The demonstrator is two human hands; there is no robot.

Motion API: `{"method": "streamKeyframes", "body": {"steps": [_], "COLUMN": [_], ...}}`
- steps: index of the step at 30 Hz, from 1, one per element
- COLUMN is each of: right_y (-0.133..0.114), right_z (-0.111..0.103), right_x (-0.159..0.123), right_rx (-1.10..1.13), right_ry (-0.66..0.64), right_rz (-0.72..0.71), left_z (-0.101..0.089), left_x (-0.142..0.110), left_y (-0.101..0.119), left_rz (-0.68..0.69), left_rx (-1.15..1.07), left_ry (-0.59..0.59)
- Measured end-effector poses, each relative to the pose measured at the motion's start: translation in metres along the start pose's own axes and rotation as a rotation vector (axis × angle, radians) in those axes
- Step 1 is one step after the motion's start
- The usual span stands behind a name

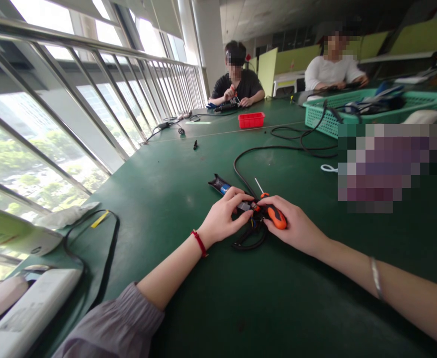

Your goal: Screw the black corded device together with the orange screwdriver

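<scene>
Your left hand [230, 216] is holding device [243, 205], fingers part-curled; device is lying well in from counter's [173, 174] left edge. Your right hand [296, 222] is clasping screwdriver [277, 218]. Shell [216, 183] is looking light, stiff; wires [254, 222] probably delicate: favour gripping shell.

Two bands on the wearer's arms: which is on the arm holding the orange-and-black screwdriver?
The silver-coloured bangle, up the arm from the right hand, which holds that screwdriver. The other, a red bracelet, sits behind the left hand.
</scene>
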State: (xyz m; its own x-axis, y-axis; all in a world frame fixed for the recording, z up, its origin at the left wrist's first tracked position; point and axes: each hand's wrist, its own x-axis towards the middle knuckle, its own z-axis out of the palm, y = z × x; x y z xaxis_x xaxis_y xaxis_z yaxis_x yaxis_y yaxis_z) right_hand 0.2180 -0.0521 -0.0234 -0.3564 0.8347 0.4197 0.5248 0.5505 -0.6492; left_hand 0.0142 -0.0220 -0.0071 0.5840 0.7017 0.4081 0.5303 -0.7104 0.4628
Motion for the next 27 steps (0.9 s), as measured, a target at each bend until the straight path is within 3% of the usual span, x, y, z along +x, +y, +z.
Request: {"method": "streamKeyframes", "body": {"steps": [14, 21, 27], "right_y": [0.001, 0.001, -0.003], "right_z": [0.0, 0.001, -0.001], "right_x": [0.0, 0.0, -0.002], "right_rx": [-0.017, -0.018, 0.054], "right_ry": [0.019, 0.008, 0.044], "right_rz": [-0.038, -0.014, 0.017], "left_z": [-0.001, 0.001, -0.01], "left_x": [0.0, 0.0, 0.0], "left_y": [-0.003, 0.001, -0.008], "left_rz": [0.021, 0.031, 0.058], "left_rx": [-0.02, 0.092, 0.324], "left_ry": [-0.011, 0.023, 0.09]}}
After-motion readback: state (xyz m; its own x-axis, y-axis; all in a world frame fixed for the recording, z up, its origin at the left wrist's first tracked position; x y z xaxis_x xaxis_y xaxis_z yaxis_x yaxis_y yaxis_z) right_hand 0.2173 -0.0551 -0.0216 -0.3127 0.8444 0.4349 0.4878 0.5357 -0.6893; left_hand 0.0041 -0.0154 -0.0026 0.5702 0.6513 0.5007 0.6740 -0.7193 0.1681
